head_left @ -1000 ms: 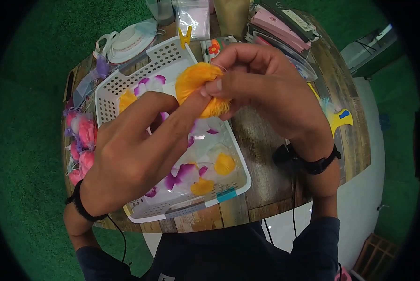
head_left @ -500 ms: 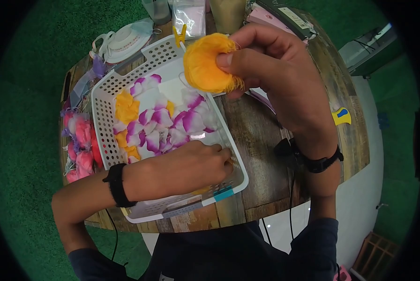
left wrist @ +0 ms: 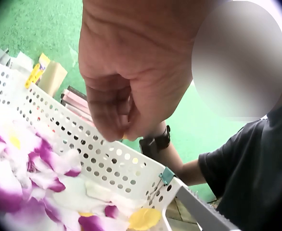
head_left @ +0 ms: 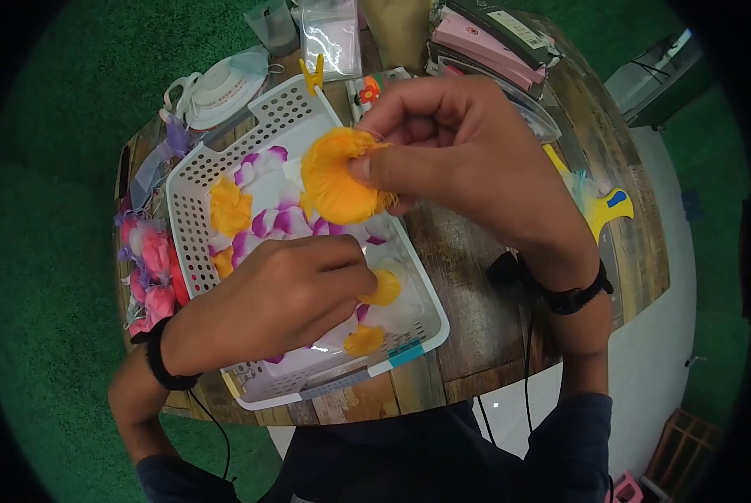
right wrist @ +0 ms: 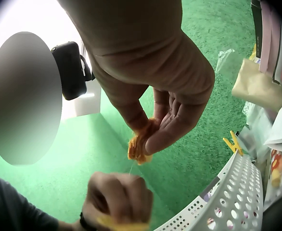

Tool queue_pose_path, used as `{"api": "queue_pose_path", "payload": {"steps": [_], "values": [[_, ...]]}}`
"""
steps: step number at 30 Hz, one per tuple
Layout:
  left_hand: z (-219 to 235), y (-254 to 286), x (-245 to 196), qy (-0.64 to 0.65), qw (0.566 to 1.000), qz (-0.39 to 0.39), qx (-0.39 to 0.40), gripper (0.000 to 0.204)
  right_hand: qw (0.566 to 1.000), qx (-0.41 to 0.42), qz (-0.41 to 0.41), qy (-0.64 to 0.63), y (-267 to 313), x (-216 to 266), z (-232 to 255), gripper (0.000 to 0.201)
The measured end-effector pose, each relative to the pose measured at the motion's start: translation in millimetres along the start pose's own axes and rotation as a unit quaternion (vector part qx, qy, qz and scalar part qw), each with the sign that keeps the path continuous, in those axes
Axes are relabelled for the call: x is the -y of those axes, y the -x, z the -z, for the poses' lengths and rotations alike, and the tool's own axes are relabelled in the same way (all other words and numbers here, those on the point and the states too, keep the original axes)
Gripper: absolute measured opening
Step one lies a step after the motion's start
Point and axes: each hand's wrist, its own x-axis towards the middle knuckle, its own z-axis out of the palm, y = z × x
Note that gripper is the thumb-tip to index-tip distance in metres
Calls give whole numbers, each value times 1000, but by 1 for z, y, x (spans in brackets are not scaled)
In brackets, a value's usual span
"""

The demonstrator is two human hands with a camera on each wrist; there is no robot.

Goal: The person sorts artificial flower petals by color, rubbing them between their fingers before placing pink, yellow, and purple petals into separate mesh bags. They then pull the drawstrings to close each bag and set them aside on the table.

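My right hand (head_left: 468,159) pinches a round bunch of yellow-orange fabric petals (head_left: 335,178) between thumb and fingers above the basket. Its gathered, frayed edge faces the palm. In the right wrist view a thin thread (right wrist: 132,167) hangs from the bunch (right wrist: 142,147) toward the left hand. Lower down, my left hand (head_left: 279,285) pinches a single yellow petal (head_left: 383,289) at its fingertips. Below both hands is a white perforated basket (head_left: 287,107) with loose white-and-purple petals (head_left: 262,163) and yellow petals (head_left: 230,207). Another yellow petal (head_left: 364,340) lies near its front.
Pink wrapped bundles (head_left: 153,251) lie left of the basket. A white tape roll (head_left: 225,84) is behind it, and a yellow clip (head_left: 312,74) grips the rim. Stacked boxes (head_left: 493,46) stand at the back, and a yellow-handled tool (head_left: 612,210) lies on the right.
My left hand left the yellow bunch, reached down into the basket's front right, and has now come back up leftward with a yellow petal. The right hand keeps the bunch, raised then lowered again.
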Motion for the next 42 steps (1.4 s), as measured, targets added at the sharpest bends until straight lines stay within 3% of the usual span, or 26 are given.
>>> {"api": "queue_pose_path", "payload": {"steps": [2,3,4,6,9,13,20,25,30,42], "values": [[9,10,-7,0,990,-53,-129,16,1000,9,-18,20,-1,-3,-4,18],[13,15,-9,-3,991,-53,-123,16,998,18,-40,44,-1,-4,-6,16],[17,19,-11,-17,981,-93,-170,17,998,14,-37,39,0,-4,-8,16],[24,23,-15,-55,956,-166,-235,22,987,103,-71,105,0,-5,-10,13],[27,24,-18,-133,945,-200,-224,24,981,156,-85,77,3,-5,-13,12],[21,21,-14,-149,945,-188,-222,28,969,213,-119,33,5,-4,-13,14],[19,18,-2,-191,931,-193,-245,24,971,222,-82,-15,6,-11,-15,17],[20,23,2,-234,919,-201,-245,26,973,204,-105,-17,4,-13,-14,18],[21,29,0,-356,877,-203,-251,26,969,196,-131,-68,2,-13,-14,18],[24,36,-7,-350,891,-165,-239,41,959,206,-136,-140,2,-3,-11,26]]}}
